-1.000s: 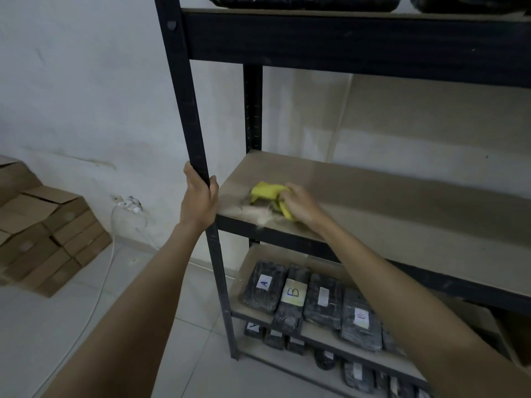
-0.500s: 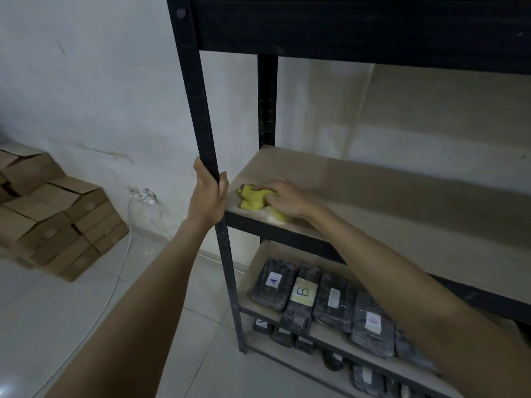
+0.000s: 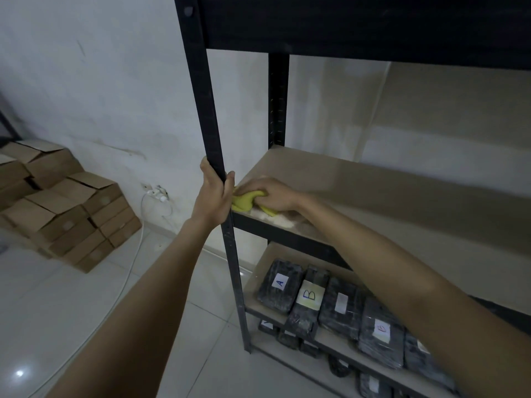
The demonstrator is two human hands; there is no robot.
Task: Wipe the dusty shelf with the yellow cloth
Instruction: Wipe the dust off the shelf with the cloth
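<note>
A beige shelf board (image 3: 359, 193) sits in a black metal rack at chest height, with pale dust (image 3: 283, 219) near its front left corner. My right hand (image 3: 270, 193) presses a crumpled yellow cloth (image 3: 244, 201) onto that corner, fingers closed over it. My left hand (image 3: 214, 193) is wrapped around the rack's front left post (image 3: 205, 110), right next to the cloth. Part of the cloth is hidden under my right palm.
Black wrapped packages with labels A (image 3: 280, 282) and B (image 3: 310, 295) fill the lower shelves. Stacked cardboard boxes (image 3: 66, 208) stand on the tiled floor at left. A white cable (image 3: 135, 254) hangs from a wall socket. An upper shelf beam (image 3: 359, 21) runs overhead.
My right hand has slid the cloth leftward along the front of the shelf to the corner by the post. My left hand still grips the post.
</note>
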